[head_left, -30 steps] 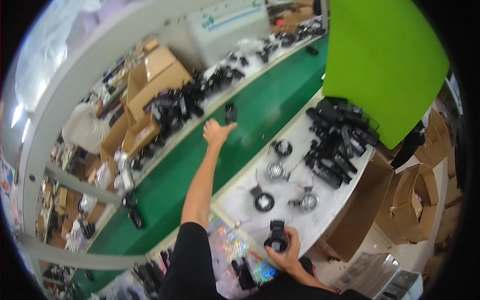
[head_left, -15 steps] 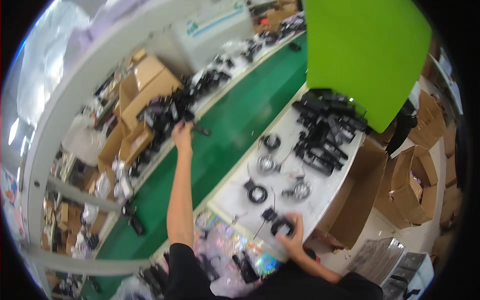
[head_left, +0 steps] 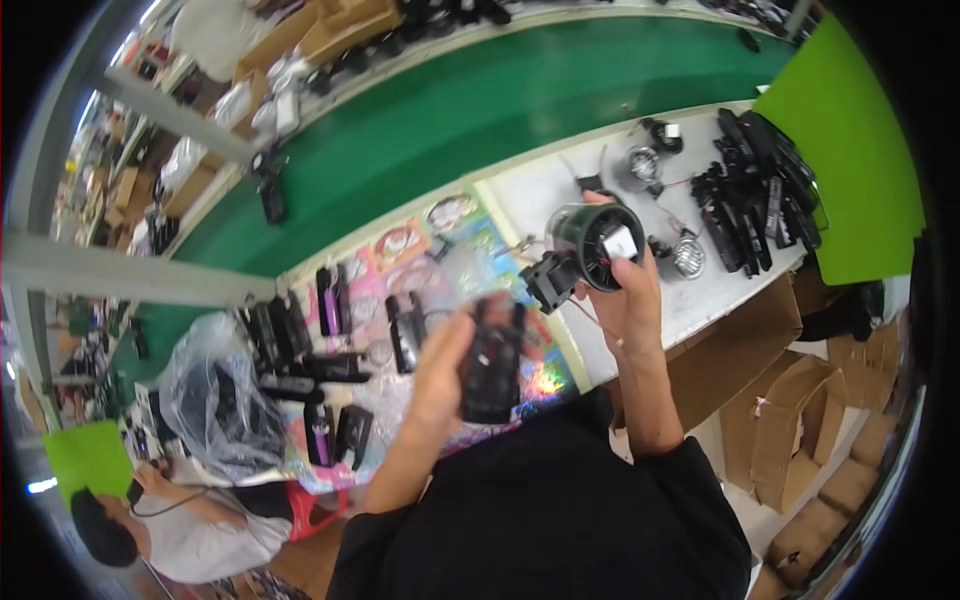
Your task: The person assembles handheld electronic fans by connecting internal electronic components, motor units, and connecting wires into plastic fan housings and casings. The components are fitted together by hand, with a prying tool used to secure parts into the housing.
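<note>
My left hand is closed on a black plastic housing, smeared by motion, above the colourful table cover. To its right, my right hand grips a round black fan unit with a clear rim and a white label, the thumb near the label. A black rectangular part hangs beside the unit, next to thin wires. The two held things are apart. On the white tabletop beyond lie similar round units, among them a clear-fronted one.
Black housings are heaped at the right by a green panel. A green conveyor belt runs along the far side. A plastic bag and several black and purple parts lie left. A person sits lower left; cardboard boxes stand right.
The view has swung left. My left hand has come back from the pile across the belt and now holds a black housing. My right hand has lifted a round fan unit off the white tabletop.
</note>
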Motion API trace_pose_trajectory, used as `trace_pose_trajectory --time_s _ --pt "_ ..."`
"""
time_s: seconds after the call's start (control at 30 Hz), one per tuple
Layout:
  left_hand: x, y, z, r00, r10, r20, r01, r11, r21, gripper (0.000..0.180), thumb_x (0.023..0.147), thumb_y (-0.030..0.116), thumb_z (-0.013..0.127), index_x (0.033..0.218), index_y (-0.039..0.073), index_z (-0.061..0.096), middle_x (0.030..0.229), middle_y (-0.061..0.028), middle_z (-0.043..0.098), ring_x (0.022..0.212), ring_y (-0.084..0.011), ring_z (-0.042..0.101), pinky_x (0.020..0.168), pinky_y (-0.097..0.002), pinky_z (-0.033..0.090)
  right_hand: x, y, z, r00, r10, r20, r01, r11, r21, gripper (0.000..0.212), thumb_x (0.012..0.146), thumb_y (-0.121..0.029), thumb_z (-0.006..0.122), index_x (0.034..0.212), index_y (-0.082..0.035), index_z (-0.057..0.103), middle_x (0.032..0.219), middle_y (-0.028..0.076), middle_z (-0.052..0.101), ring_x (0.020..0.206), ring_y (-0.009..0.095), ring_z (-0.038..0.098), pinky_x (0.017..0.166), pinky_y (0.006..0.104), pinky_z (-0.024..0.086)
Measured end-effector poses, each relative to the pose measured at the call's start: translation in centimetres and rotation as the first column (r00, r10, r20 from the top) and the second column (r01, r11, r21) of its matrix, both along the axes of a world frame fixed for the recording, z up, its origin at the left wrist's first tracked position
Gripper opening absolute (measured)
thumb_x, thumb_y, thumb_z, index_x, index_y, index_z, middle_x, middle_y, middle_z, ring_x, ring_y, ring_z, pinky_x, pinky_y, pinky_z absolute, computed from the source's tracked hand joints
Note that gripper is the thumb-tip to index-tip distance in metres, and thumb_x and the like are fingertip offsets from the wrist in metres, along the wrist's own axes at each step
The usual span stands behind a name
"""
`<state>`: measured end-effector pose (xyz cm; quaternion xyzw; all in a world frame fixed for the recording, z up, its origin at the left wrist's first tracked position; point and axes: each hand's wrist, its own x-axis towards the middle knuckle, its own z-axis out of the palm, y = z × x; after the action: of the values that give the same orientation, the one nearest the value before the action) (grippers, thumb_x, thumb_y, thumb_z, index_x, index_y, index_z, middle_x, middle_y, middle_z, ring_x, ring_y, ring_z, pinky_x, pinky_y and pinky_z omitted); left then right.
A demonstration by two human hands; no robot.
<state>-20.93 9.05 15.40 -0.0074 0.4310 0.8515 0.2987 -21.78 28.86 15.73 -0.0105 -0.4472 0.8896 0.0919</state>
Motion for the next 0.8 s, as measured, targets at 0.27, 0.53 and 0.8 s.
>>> trace_pose_trajectory --time_s 0.27,0.53,0.8 --pt "3.9 -2.0 -1.3 0.997 0.081 0.005 -0.081 0.996 -0.024 0.047 0.097 0.027 0.03 0.123 -0.009 0.043 0.115 -0.0251 0.056 0.085 -0.0311 0.065 0.062 -0.0324 0.057 0.0 -3.9 0.7 0.896 0.424 0.13 -0.436 0.785 0.44 0.059 0.076 -0.018 0.058 0.13 0.002 0.046 0.111 0.008 0.056 0.103 0.014 0.053 0.091 0.0269 0.041" --pt "4.2 -2.6 -2.4 0.999 0.031 0.024 -0.034 0.993 0.116 0.049 0.092 0.028 0.043 0.127 -0.006 0.039 0.114 -0.0196 0.058 0.086 -0.0231 0.065 0.066 -0.0277 0.055 -1.6 -2.7 1.0 0.761 0.605 0.235 -0.615 0.557 0.558 0.061 0.075 -0.013 0.066 0.132 -0.002 0.047 0.112 0.008 0.058 0.104 0.015 0.053 0.096 0.03 0.039" --pt "4.0 -1.8 -3.0 0.99 0.048 -0.13 -0.062 0.992 -0.108 0.034 0.095 0.013 0.045 0.124 -0.005 0.042 0.11 -0.0161 0.06 0.085 -0.0189 0.065 0.066 -0.0252 0.054 -2.6 -2.3 1.2 0.689 0.66 0.299 -0.68 0.447 0.581 0.063 0.075 -0.016 0.069 0.134 -0.005 0.046 0.114 0.008 0.059 0.103 0.014 0.055 0.091 0.0308 0.042"
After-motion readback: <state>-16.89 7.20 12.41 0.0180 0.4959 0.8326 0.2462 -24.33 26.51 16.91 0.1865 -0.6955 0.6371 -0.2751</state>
